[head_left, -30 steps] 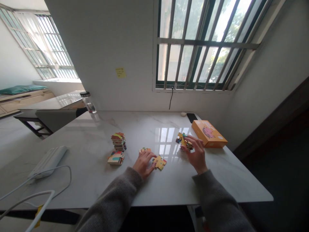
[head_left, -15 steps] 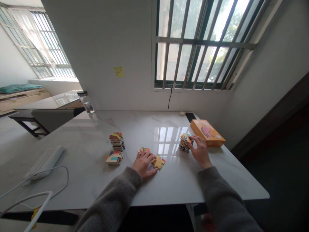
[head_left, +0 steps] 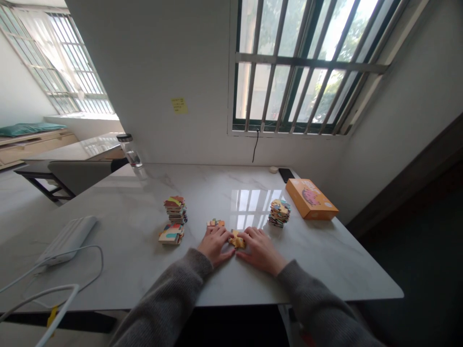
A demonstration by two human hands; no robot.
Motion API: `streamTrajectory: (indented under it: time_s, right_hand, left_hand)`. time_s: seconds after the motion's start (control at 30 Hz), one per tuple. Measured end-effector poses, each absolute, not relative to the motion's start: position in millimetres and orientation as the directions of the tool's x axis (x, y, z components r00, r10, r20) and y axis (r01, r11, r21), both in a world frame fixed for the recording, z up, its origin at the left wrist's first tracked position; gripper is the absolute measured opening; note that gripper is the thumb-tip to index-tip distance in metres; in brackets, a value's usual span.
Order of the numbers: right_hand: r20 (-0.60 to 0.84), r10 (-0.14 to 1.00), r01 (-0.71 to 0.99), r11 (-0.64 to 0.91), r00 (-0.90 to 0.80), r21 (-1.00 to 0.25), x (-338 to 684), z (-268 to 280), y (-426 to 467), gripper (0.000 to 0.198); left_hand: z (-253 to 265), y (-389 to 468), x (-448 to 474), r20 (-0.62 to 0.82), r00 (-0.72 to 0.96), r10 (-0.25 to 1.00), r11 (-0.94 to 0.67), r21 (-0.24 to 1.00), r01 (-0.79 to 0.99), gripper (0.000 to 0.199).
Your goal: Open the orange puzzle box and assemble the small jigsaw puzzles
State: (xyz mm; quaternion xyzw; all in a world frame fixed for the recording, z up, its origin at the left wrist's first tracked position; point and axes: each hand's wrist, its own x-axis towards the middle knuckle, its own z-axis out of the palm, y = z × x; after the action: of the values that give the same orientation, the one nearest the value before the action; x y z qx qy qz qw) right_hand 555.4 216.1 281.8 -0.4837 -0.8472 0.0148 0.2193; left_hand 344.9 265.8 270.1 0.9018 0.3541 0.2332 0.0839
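In the head view, my left hand (head_left: pixel 216 245) rests on the white table with its fingers curled at the left side of a yellow puzzle piece (head_left: pixel 238 239). My right hand (head_left: pixel 261 249) grips the right side, thumb and fingertips bent around it. Whether one piece or two lie between my hands is partly hidden by the fingers. Just behind my left fingers lies another colourful puzzle piece (head_left: pixel 216 223). To the left stand a taller stack of puzzle pieces (head_left: pixel 175 209) and a lower stack (head_left: pixel 171 234). A further stack (head_left: pixel 279 213) stands to the right.
An orange box (head_left: pixel 311 199) lies at the right, with a black phone (head_left: pixel 286 174) and a small white round object (head_left: pixel 273 169) behind it. A water bottle (head_left: pixel 129 151) stands at the back left. A white power strip (head_left: pixel 68 241) with cables lies at the left.
My right hand has moved left from the right-hand stack to the yellow puzzle piece beside my left hand. My left hand stays almost in place.
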Motion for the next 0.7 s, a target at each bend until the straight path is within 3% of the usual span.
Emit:
streamTrajectory:
  time_s: [0.23,0.37,0.5,0.7]
  right_hand:
    - [0.368,0.865,0.773,0.481,-0.342,-0.414,564,276,224,0.028]
    - [0.36,0.86,0.749,0.498,-0.362,-0.437,569,274,225,0.025]
    - [0.413,0.823,0.715,0.554,-0.391,-0.427,572,273,226,0.035]
    - [0.505,0.759,0.603,0.642,-0.412,-0.473,573,280,220,0.033]
  left_hand:
    - [267,267,343,0.391,0.634,0.668,-0.744,0.334,0.578,0.03]
    - [266,269,343,0.386,0.651,0.654,-0.756,0.37,0.54,0.044]
    - [264,270,342,0.399,0.641,0.656,-0.754,0.384,0.533,0.049]
    - [268,269,341,0.457,0.646,0.612,-0.791,0.38,0.48,0.042]
